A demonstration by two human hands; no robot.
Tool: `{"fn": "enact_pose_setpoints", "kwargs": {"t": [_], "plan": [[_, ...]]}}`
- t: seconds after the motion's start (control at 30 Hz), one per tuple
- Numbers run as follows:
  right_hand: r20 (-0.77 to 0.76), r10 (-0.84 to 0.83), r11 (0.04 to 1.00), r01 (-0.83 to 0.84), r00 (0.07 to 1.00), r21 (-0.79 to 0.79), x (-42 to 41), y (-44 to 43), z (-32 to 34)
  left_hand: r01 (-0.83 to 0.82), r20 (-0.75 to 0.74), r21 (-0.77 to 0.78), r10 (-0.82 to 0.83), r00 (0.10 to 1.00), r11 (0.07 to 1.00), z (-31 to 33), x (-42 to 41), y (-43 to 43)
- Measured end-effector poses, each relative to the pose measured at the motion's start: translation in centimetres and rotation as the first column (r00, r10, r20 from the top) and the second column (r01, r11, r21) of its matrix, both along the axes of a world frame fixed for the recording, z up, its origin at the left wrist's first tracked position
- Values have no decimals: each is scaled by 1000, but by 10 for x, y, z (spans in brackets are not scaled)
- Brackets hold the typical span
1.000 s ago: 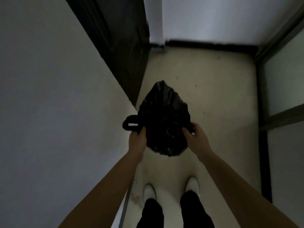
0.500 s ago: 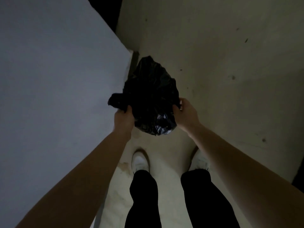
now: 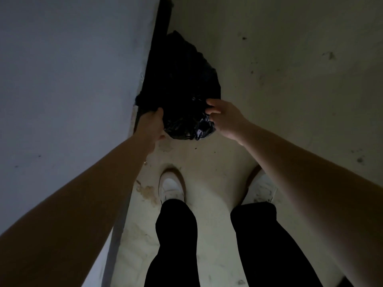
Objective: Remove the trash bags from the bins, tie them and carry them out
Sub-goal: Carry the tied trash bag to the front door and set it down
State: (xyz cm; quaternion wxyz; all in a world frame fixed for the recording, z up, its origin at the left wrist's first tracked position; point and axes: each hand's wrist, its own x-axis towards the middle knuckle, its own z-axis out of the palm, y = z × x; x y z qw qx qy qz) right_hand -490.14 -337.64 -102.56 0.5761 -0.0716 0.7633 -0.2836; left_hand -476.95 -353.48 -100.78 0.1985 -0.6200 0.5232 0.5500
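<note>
A full black trash bag (image 3: 182, 88) sits low against the base of the white wall, in front of my feet. My left hand (image 3: 152, 126) grips the bag's left side near its top. My right hand (image 3: 224, 119) is at the bag's right side; its fingers are spread and loose, and only the fingertips touch the plastic. The bag's far end is lost in shadow. No bin is in view.
A white wall (image 3: 68, 79) fills the left, with a dark baseboard strip (image 3: 159, 34) along its foot. The pale, stained floor (image 3: 290, 69) stretches to the right. My two white shoes (image 3: 172, 187) and dark trousers are directly below the bag.
The camera has tilted further down and the bag has come lower, close to the wall's base. My right hand has loosened from a grip to spread fingers.
</note>
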Motion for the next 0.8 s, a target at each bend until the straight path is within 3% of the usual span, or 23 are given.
{"fn": "enact_pose_setpoints", "kwargs": {"t": [0.1, 0.17, 0.23, 0.37, 0.47, 0.63, 0.8], "plan": [[-69, 58, 998, -59, 996, -2, 1, 7, 28, 134, -44, -180, -144, 989, 975, 27, 3, -4], [-214, 117, 993, -117, 970, 16, -11, 9, 56, 322, -6, -357, -347, 938, 877, 56, -2, -12], [-431, 191, 981, -187, 882, 51, -27, 13, 96, 457, 72, -558, -509, 858, 693, 95, -11, -19], [-756, 272, 959, -237, 596, 158, -68, 15, 194, 497, 209, -838, -707, 676, 227, 195, -52, -29], [-897, 210, 968, -213, 389, 134, -109, 14, 319, 401, 292, -914, -788, 542, -62, 315, -97, -41], [-989, 89, 979, -192, 115, 66, -178, 18, 533, 211, 351, -936, -772, 530, -281, 538, -181, -50], [-968, -107, 976, -210, -229, -58, -241, 41, 789, -64, 327, -891, -733, 597, -450, 793, -241, -40]]}}
